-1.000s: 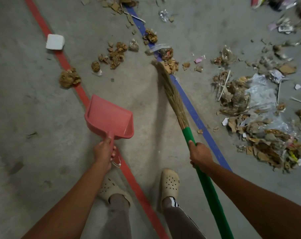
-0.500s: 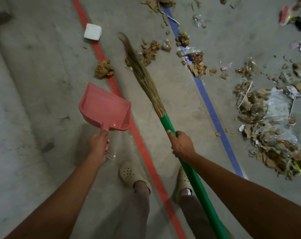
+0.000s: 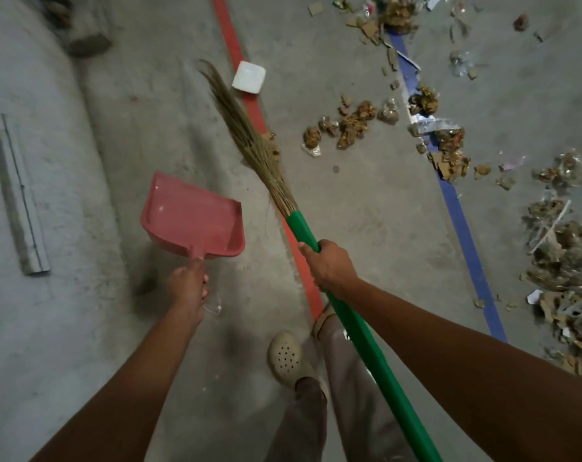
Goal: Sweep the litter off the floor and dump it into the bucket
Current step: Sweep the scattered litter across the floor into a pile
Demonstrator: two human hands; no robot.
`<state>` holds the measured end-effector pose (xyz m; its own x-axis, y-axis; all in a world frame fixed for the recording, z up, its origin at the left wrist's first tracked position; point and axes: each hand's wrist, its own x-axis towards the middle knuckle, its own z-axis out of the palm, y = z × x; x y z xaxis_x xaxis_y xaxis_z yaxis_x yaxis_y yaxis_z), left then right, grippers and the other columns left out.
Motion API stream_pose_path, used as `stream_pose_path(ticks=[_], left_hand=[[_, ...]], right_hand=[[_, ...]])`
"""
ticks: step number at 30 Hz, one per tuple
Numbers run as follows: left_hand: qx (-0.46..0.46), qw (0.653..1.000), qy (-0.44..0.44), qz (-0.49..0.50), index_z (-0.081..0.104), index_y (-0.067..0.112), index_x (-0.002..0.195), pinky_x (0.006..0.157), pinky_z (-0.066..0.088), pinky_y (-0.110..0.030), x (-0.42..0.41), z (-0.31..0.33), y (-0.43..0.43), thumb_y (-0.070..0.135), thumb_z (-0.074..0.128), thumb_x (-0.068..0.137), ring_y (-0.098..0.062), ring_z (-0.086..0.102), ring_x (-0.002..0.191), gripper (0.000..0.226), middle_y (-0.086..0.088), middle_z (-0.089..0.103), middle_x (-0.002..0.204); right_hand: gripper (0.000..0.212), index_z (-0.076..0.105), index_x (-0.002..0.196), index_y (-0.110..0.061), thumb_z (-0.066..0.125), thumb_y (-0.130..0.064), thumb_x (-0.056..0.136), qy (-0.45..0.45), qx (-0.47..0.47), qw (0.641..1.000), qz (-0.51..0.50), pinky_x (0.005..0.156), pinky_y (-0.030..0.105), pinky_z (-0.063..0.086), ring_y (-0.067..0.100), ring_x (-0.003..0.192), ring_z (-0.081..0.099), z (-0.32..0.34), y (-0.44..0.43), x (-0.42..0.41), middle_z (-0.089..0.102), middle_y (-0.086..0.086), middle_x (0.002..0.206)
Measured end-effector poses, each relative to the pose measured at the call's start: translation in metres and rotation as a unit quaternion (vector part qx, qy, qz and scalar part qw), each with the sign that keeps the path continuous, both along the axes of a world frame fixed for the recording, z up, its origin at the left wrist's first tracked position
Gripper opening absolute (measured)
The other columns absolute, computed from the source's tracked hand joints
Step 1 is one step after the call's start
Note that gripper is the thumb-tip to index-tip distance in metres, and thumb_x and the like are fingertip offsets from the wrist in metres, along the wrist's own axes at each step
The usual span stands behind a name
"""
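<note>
My left hand (image 3: 188,288) grips the handle of an empty pink dustpan (image 3: 193,216), held above the concrete floor. My right hand (image 3: 329,266) grips the green handle of a straw broom (image 3: 249,138). The bristles point up-left, and their tip lies left of the red floor line (image 3: 229,38). A brown litter clump (image 3: 273,145) sits partly hidden behind the bristles. Small brown scraps (image 3: 349,123) lie between the red line and the blue line (image 3: 456,208). A large pile of paper and plastic litter (image 3: 563,255) lies at the right. No bucket is in view.
A white square block (image 3: 249,77) lies on the red line near the bristle tip. A grey metal strip (image 3: 16,195) lies on the floor at the left. My feet, one in a beige perforated clog (image 3: 286,358), stand near the red line.
The broom has swung left, from the blue line across the red line. The view has shifted left, so the litter now sits further right. Both hands keep their grips.
</note>
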<state>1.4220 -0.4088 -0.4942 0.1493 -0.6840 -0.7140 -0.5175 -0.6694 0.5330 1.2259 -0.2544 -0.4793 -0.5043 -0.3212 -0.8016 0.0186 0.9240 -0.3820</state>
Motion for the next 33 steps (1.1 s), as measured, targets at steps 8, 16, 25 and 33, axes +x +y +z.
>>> stream_pose_path(ticks=[8, 16, 25, 33], left_hand=[[-0.007, 0.999, -0.002, 0.051, 0.049, 0.012, 0.068, 0.031, 0.019, -0.013, -0.045, -0.004, -0.031, 0.028, 0.06, 0.099, -0.004, 0.033, 0.025, 0.035, -0.005, 0.048, 0.06], [0.012, 0.999, -0.013, 0.046, 0.054, 0.014, 0.074, 0.034, 0.023, -0.017, -0.088, -0.038, -0.052, 0.05, 0.06, 0.097, -0.01, 0.035, 0.039, 0.043, 0.0, 0.05, 0.06], [0.027, 0.996, -0.005, -0.086, 0.052, 0.014, 0.068, 0.041, 0.027, -0.023, -0.145, -0.101, -0.088, 0.056, 0.06, 0.094, -0.012, 0.037, 0.039, 0.05, 0.0, 0.05, 0.056], [0.044, 0.981, 0.014, -0.19, 0.056, 0.01, 0.076, 0.038, 0.027, -0.023, -0.199, -0.115, -0.101, 0.033, 0.063, 0.097, -0.012, 0.038, 0.04, 0.032, -0.004, 0.053, 0.064]], right_hand=[[0.047, 0.06, 0.102, -0.008, 0.044, -0.052, 0.102, -0.025, -0.005, 1.0, 0.014, 0.063, 0.042, 0.064, 0.026, 0.065, 0.072, -0.011, -0.037, -0.04, 0.069, 0.01, 0.083], [0.046, 0.06, 0.107, -0.001, 0.043, -0.044, 0.105, -0.055, 0.037, 0.993, 0.102, 0.062, 0.039, 0.061, 0.03, 0.067, 0.072, -0.052, -0.071, -0.072, 0.071, 0.015, 0.086], [0.042, 0.055, 0.104, -0.004, 0.042, -0.044, 0.106, -0.04, 0.116, 0.992, 0.0, 0.059, 0.036, 0.061, 0.024, 0.061, 0.066, -0.123, -0.047, -0.13, 0.062, 0.009, 0.074], [0.048, 0.054, 0.108, 0.0, 0.039, -0.046, 0.107, -0.025, 0.103, 0.922, -0.372, 0.073, 0.042, 0.062, 0.025, 0.065, 0.064, -0.15, -0.012, -0.164, 0.06, 0.012, 0.078]])
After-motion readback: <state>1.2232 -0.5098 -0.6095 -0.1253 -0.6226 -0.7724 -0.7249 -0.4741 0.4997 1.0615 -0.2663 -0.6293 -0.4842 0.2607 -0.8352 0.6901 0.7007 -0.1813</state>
